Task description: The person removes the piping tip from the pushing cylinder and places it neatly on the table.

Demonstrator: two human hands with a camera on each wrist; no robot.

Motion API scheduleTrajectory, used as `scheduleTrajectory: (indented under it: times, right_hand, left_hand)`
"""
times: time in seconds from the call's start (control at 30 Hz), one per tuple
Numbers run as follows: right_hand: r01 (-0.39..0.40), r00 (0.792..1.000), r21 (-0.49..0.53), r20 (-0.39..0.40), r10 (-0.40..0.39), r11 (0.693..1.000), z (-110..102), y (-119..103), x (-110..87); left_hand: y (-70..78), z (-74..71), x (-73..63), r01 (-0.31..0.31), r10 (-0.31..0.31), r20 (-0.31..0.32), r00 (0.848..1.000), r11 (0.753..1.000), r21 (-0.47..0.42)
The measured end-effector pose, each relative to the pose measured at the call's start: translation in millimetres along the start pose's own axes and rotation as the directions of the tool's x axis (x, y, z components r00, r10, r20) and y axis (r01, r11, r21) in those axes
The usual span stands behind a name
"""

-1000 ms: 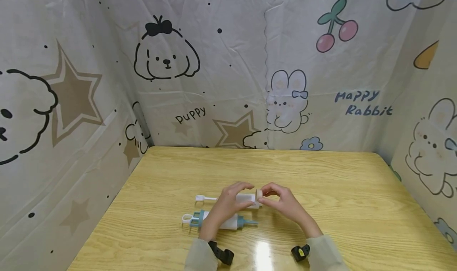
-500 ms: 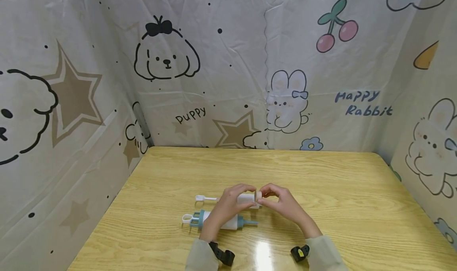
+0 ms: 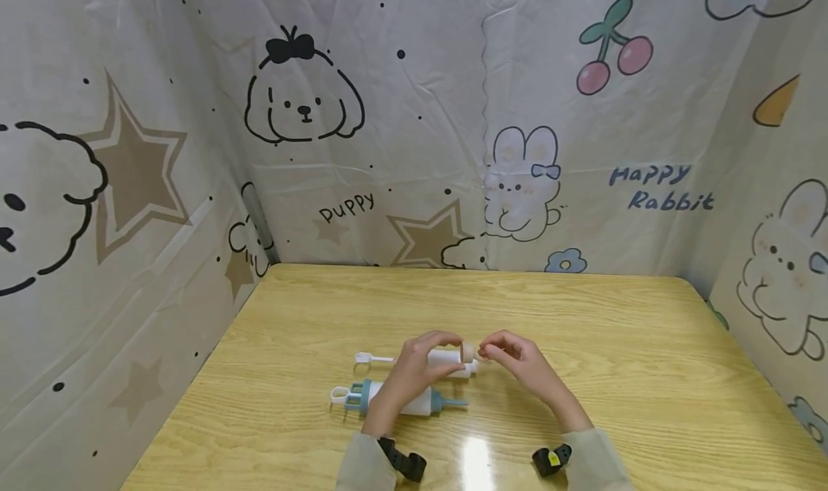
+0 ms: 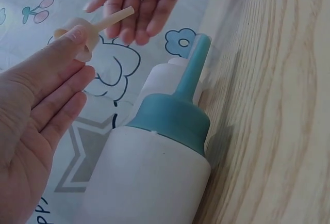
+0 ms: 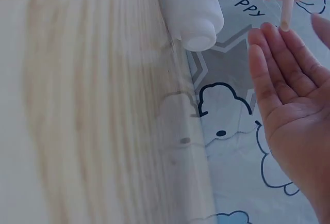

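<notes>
A cream nozzle cap (image 4: 92,37) with a thin spout is pinched between the thumb and fingers of my left hand (image 3: 414,365). In the head view this nozzle cap (image 3: 468,352) is just above the end of a white squeeze tube (image 3: 449,360). My right hand (image 3: 520,361) is right beside the spout, fingers relaxed and holding nothing; whether a fingertip touches the spout tip, I cannot tell. The white tube's bare neck (image 5: 200,37) shows in the right wrist view. Nearer me lies a second white tube (image 4: 144,175) with a teal nozzle cap (image 4: 170,121), partly behind my left forearm.
Both tubes lie sideways on the wood-grain table (image 3: 582,318). A white rod with a looped end (image 3: 364,358) extends left from the far tube. The near one has a teal frame and white loop (image 3: 339,395). Printed cloth (image 3: 401,117) surrounds the table.
My right hand has let go of the nozzle cap and moved slightly right. The left hand stays put, still pinching the cap. Both tubes lie where they were.
</notes>
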State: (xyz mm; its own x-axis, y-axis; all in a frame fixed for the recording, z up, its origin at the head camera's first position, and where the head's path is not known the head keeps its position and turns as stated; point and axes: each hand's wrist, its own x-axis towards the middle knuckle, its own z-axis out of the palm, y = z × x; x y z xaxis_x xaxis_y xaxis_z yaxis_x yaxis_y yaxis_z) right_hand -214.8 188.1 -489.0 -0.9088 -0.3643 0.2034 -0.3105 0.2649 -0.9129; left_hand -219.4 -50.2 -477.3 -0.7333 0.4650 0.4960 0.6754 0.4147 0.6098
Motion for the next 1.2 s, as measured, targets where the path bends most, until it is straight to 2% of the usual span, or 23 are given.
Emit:
scheduleTrajectory:
  times: [0.43, 0.7, 1.2]
  right_hand:
    - [-0.078, 0.987, 0.049, 0.144, 0.070, 0.996, -7.9, 7.4, -3.4]
    - [-0.052, 0.989, 0.058, 0.140, 0.044, 0.997, -7.6, 3.6, -3.1]
    - [-0.002, 0.975, 0.069, 0.222, -0.014, 0.998, -2.4, 0.8, 0.0]
  left_hand:
    - [0.3, 0.2, 0.6, -0.021, 0.021, -0.034, 0.999, 1.000, 0.012]
    - [0.5, -0.1, 0.8, 0.001, -0.002, -0.020, 1.000, 1.000, -0.014]
    - [-0.9, -0.3, -3.3, 0.024, -0.023, 0.050, 0.998, 1.000, -0.013]
